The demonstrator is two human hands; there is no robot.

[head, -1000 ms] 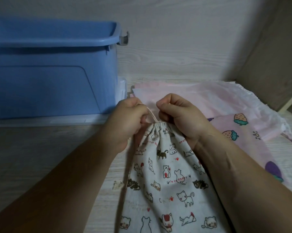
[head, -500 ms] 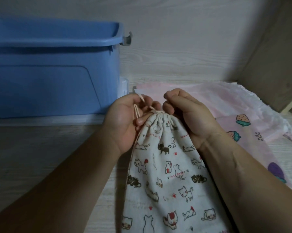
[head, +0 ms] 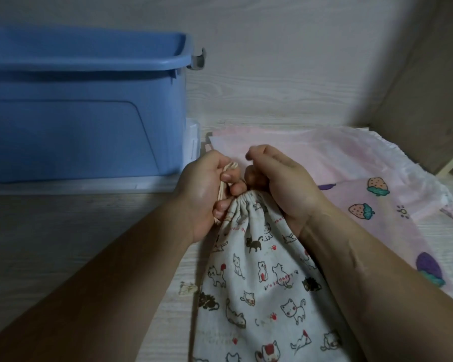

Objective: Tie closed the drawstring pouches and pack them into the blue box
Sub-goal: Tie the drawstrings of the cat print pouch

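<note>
On my feed I see both forearms bare to the frame's edge, the left hand (head: 201, 194) with short, plain fingernails (head: 225, 176), the right forearm (head: 371, 278) ridged with tendons and creases below the right hand (head: 280, 184).

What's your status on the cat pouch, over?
Left hand grips the drawstring; right hand curled at the gathered neck, grip hidden. Cat pouch cinched, no knot visible. Blue box open-topped at left, nothing blocking it.
</note>
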